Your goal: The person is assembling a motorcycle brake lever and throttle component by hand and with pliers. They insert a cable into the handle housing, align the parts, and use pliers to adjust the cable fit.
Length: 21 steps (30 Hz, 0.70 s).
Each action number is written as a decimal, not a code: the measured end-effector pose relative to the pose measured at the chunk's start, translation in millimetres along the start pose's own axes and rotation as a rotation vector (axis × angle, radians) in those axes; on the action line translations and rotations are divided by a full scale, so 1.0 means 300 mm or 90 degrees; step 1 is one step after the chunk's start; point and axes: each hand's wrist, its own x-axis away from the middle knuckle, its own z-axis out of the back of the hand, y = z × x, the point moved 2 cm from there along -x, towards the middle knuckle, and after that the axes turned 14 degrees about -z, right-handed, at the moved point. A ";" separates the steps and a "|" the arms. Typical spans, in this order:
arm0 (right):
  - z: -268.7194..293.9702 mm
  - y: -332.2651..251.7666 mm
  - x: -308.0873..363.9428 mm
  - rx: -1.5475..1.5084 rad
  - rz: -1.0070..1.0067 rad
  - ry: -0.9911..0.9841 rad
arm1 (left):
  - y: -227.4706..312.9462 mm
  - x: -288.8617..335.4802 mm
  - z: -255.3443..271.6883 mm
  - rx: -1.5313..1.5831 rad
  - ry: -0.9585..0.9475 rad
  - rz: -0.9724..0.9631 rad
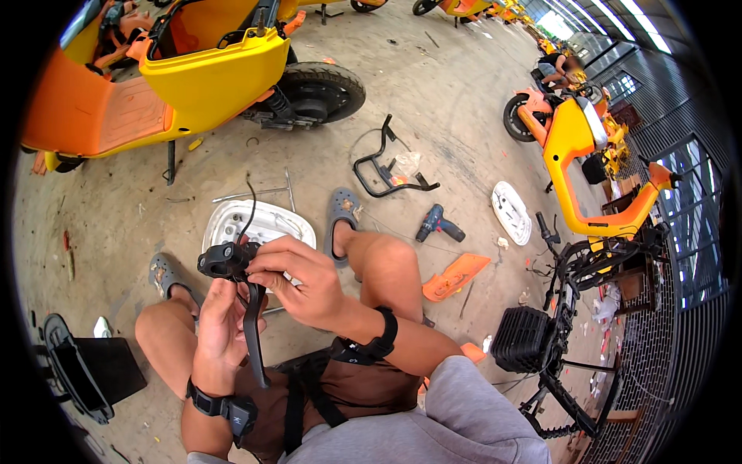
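Note:
Both hands are together in front of my knees on a black brake lever (251, 332) with its clamp. My left hand (222, 325) grips it from below, with the long blade hanging down past the wrist. From the right, my right hand (301, 280) has its thumb and fingers pinched at the lever's body, just beside the clamp; whether a small part sits between the fingertips is hidden. A thin black cable (251, 205) rises from the lever. Beneath the hands, on the floor between my feet, lies a white tray-like shell (267, 220) with small metal parts in it.
A cordless drill (440, 224), a black tubular bracket (382, 166), an orange panel (456, 276) and a second white shell (511, 213) lie ahead. A yellow scooter (209, 85) stands at left, a stripped black frame (568, 325) at right. A person (558, 69) crouches far off.

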 end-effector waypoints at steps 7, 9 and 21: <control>0.020 -0.022 -0.029 0.071 0.081 0.006 | 0.002 0.009 0.013 0.036 -0.046 -0.009; 0.022 -0.018 -0.026 0.045 0.061 -0.016 | 0.002 0.009 -0.010 0.138 -0.017 0.056; 0.001 -0.009 -0.010 0.052 0.040 -0.014 | 0.007 -0.004 0.007 0.228 -0.059 0.113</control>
